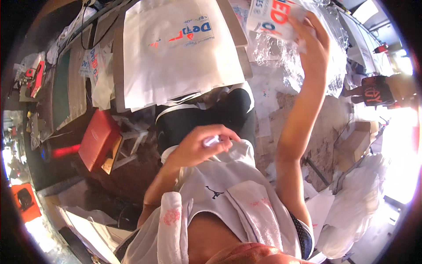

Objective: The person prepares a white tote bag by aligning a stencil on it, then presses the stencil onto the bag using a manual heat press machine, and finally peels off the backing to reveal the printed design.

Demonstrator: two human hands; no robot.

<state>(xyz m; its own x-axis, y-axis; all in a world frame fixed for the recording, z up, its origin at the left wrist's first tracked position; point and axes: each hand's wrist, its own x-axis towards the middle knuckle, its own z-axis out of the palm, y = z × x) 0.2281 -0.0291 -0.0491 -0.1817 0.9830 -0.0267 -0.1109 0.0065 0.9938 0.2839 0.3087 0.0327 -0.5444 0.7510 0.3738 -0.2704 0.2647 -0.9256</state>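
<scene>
My right hand reaches to the far right, its fingers curled on the edge of a white printed sheet with red and blue lettering. Under and beside that sheet lies shiny clear plastic film. Close to my lap, my left hand is closed around a small whitish thing; its kind is too hidden to tell. In front of me a stack of large white sheets, printed in blue and red near the far side, rests on a board over my knees' far side.
A red box stands at the left beside a pale frame. Printed plastic pieces hang left of the stack. Rightward are a cardboard box, a large whitish bag and another person.
</scene>
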